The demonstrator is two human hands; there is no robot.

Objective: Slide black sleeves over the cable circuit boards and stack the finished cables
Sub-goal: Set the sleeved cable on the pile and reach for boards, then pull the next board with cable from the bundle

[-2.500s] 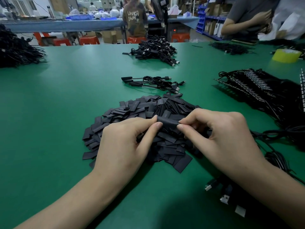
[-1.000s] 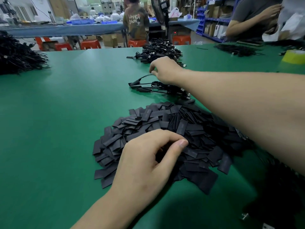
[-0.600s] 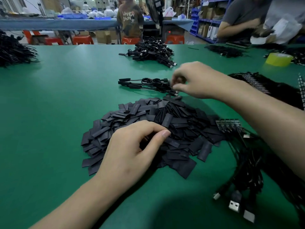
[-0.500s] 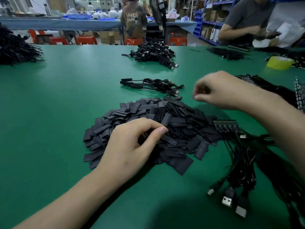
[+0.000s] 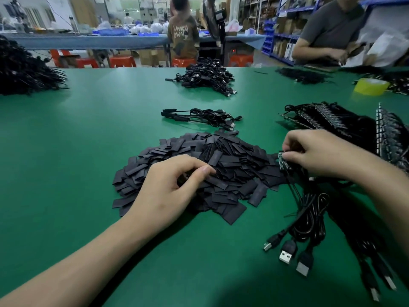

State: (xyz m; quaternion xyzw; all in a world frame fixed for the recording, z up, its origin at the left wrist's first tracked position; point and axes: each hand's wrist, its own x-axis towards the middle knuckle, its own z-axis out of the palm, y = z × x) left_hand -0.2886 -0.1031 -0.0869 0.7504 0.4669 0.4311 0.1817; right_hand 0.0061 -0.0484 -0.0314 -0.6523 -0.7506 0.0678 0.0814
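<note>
A heap of flat black sleeves [image 5: 223,165] lies on the green table [image 5: 88,151] in front of me. My left hand [image 5: 168,187] rests on the heap's near left side, thumb and fingers pinching a sleeve. At the heap's right edge my right hand [image 5: 314,151] pinches a small circuit board [image 5: 282,162] on the end of a black cable. That board belongs to a bundle of cables [image 5: 309,218] whose USB plugs [image 5: 287,254] point toward me. A small stack of finished cables [image 5: 199,116] lies beyond the heap.
A rack of unsleeved boards with cables [image 5: 345,127] fills the right side. A bigger cable pile [image 5: 205,76] sits farther back, another [image 5: 24,69] at far left. A yellow tape roll [image 5: 370,86] stands at back right. Two persons are beyond the table.
My right hand put the sleeved cable on the small stack, then came back to the right and took hold of a board in the bundle. My left hand stayed on the sleeve heap.
</note>
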